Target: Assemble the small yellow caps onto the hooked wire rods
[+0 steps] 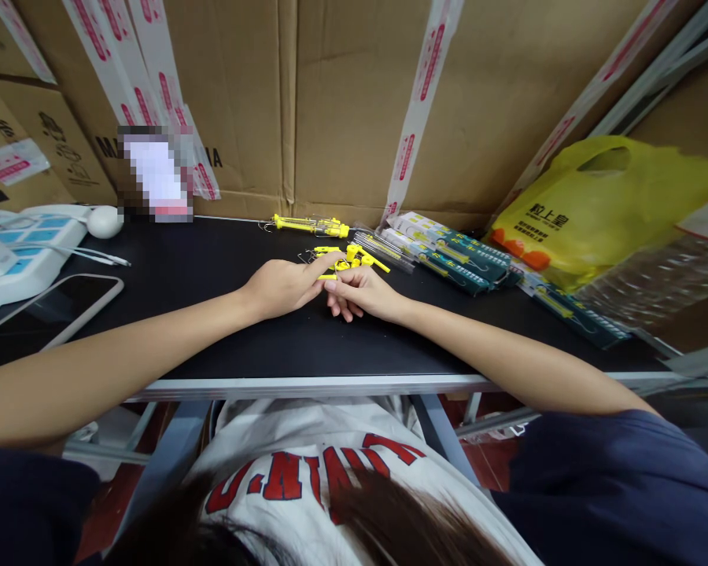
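Observation:
My left hand (286, 284) reaches in from the left, its fingers closed on a small yellow plastic piece (326, 277). My right hand (369, 292) meets it from the right, thumb and index finger pinched at the same piece, the other fingers curled below. The fingers partly hide what is between them. Just behind the hands lies a loose pile of yellow plastic parts (357, 255) with thin metal wires or hooks. Farther back sits a bundle of yellow tools with metal hooks (311, 226).
Clear-sleeved metal rods (383, 248) and printed packages (448, 250) lie to the right, before a yellow plastic bag (602, 212). At left are a phone (47, 314) and a white power strip (53, 251). Cardboard boxes (354, 102) wall off the back of the black table (307, 354).

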The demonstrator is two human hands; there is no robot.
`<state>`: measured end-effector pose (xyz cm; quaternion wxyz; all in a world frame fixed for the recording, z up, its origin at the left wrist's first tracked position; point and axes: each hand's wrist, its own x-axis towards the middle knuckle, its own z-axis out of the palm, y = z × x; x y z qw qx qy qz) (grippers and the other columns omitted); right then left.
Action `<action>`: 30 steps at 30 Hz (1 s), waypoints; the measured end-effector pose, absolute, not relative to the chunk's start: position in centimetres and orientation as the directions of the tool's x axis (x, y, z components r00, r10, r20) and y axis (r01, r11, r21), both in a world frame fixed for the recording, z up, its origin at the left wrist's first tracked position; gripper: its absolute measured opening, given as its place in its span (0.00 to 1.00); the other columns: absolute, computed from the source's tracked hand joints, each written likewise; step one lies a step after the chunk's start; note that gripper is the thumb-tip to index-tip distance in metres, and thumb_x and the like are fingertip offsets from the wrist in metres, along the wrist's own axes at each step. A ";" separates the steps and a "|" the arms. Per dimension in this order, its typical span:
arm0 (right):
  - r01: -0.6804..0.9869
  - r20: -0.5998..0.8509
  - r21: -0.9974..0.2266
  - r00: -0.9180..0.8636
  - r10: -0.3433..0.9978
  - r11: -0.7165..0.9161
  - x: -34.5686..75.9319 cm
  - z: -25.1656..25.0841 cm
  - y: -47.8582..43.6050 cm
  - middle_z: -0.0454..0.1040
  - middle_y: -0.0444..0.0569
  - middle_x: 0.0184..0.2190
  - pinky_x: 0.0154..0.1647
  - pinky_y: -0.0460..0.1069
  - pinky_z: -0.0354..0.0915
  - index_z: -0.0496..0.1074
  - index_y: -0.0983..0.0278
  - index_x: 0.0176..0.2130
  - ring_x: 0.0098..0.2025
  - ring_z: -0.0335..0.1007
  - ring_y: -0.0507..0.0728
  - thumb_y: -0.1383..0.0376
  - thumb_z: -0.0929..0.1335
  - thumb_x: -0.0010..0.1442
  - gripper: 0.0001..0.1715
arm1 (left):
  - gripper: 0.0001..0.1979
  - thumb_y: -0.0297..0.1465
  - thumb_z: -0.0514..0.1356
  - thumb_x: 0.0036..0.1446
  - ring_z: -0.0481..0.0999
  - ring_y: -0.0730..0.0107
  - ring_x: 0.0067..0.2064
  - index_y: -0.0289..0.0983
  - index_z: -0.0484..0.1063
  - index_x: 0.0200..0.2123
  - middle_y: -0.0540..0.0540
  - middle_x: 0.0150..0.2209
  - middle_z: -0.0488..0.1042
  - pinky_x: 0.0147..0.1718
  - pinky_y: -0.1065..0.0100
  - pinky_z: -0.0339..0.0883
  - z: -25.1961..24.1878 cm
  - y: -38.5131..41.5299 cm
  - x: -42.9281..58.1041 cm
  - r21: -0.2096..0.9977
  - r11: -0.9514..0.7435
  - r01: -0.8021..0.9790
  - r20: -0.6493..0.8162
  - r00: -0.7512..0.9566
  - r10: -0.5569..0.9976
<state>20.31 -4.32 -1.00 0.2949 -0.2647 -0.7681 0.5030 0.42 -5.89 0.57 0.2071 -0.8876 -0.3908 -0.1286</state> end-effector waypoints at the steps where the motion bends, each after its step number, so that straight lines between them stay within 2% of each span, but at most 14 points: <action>1: 0.115 0.184 -0.926 -0.692 0.698 0.359 20.4 -1.0 -4.3 0.74 0.44 0.19 0.11 0.39 0.55 0.70 0.68 0.26 0.15 0.67 0.46 0.42 0.69 0.56 0.31 | 0.25 0.33 0.49 0.67 0.82 0.64 0.34 0.34 0.60 0.65 0.42 0.37 0.82 0.27 0.73 0.64 0.6 -5.9 0.4 -0.275 -0.615 0.739 0.389 0.670 0.632; 7: 0.119 0.173 -0.928 -0.702 0.691 0.353 20.7 -0.8 -4.0 0.72 0.43 0.16 0.10 0.40 0.53 0.72 0.69 0.27 0.13 0.61 0.45 0.42 0.69 0.57 0.31 | 0.26 0.32 0.48 0.68 0.82 0.62 0.35 0.34 0.57 0.66 0.42 0.38 0.82 0.27 0.72 0.65 0.9 -6.2 0.8 -0.273 -0.582 0.766 0.376 0.642 0.668; 13: 0.106 0.166 -0.943 -0.670 0.724 0.314 20.5 -0.9 -4.1 0.71 0.42 0.15 0.10 0.39 0.52 0.71 0.68 0.27 0.12 0.61 0.45 0.41 0.70 0.56 0.32 | 0.25 0.33 0.47 0.68 0.83 0.61 0.35 0.36 0.55 0.67 0.41 0.40 0.82 0.30 0.71 0.68 0.9 -6.1 1.1 -0.215 -0.563 0.798 0.374 0.600 0.707; 17: 0.109 0.171 -0.942 -0.655 0.736 0.317 20.5 -1.1 -4.0 0.70 0.42 0.15 0.09 0.40 0.51 0.71 0.68 0.27 0.12 0.60 0.45 0.41 0.69 0.56 0.31 | 0.25 0.34 0.46 0.69 0.83 0.61 0.35 0.34 0.55 0.66 0.40 0.38 0.82 0.30 0.70 0.68 0.9 -6.0 1.1 -0.199 -0.555 0.808 0.382 0.586 0.715; 20: 0.113 0.175 -0.939 -0.655 0.735 0.325 20.5 -1.2 -4.0 0.70 0.41 0.15 0.09 0.40 0.51 0.70 0.67 0.27 0.12 0.60 0.45 0.41 0.69 0.56 0.32 | 0.22 0.35 0.46 0.69 0.82 0.58 0.35 0.33 0.59 0.62 0.39 0.37 0.81 0.30 0.69 0.68 0.9 -5.9 1.2 -0.186 -0.529 0.828 0.368 0.558 0.744; 25: 0.132 0.194 -0.924 -0.648 0.737 0.359 20.4 -1.0 -4.1 0.68 0.40 0.14 0.10 0.40 0.49 0.70 0.67 0.26 0.12 0.57 0.44 0.40 0.68 0.56 0.32 | 0.17 0.36 0.45 0.69 0.82 0.55 0.37 0.35 0.70 0.49 0.39 0.36 0.81 0.32 0.66 0.68 1.1 -5.6 1.2 -0.211 -0.536 0.817 0.318 0.576 0.753; 30: 0.132 0.229 -0.903 -0.656 0.719 0.408 20.4 -1.1 -3.9 0.66 0.39 0.13 0.12 0.40 0.49 0.69 0.67 0.25 0.11 0.53 0.43 0.40 0.67 0.58 0.33 | 0.18 0.36 0.45 0.70 0.81 0.55 0.37 0.36 0.72 0.47 0.40 0.36 0.81 0.31 0.65 0.67 1.3 -5.5 1.0 -0.220 -0.532 0.817 0.305 0.576 0.758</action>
